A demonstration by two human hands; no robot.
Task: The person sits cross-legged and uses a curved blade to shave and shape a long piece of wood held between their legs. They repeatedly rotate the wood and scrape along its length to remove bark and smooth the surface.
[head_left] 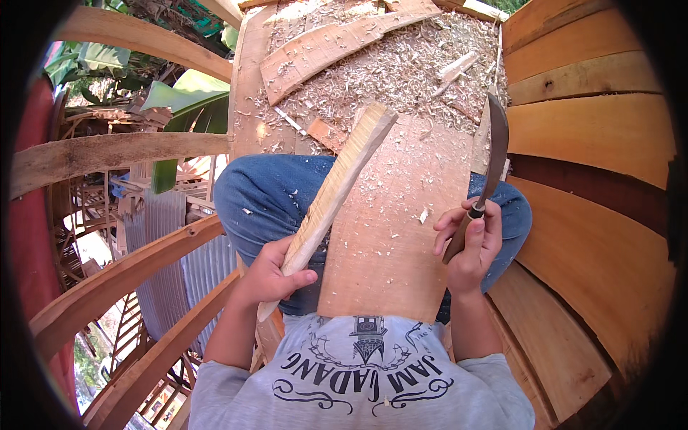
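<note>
My left hand [281, 274] is closed round the lower part of a long, pale wooden stick [337, 190] with roughly hewn faces. The stick slants up and to the right, over my left thigh and the edge of a flat board. In my right hand [473, 240] is the dark handle of a machete [494, 147]. Its broad, curved blade points upward, apart from the stick. Between the hands the flat wooden board [401, 244] lies across my lap, with a few shavings on it.
Curled wood shavings [387, 72] cover the floor ahead, around a larger plank [337, 50] and small offcuts. Wooden slats [129, 150] form an open railing at left, with banana leaves [190, 100] and corrugated sheets [154, 251] beyond. A plank wall [588, 136] stands close on the right.
</note>
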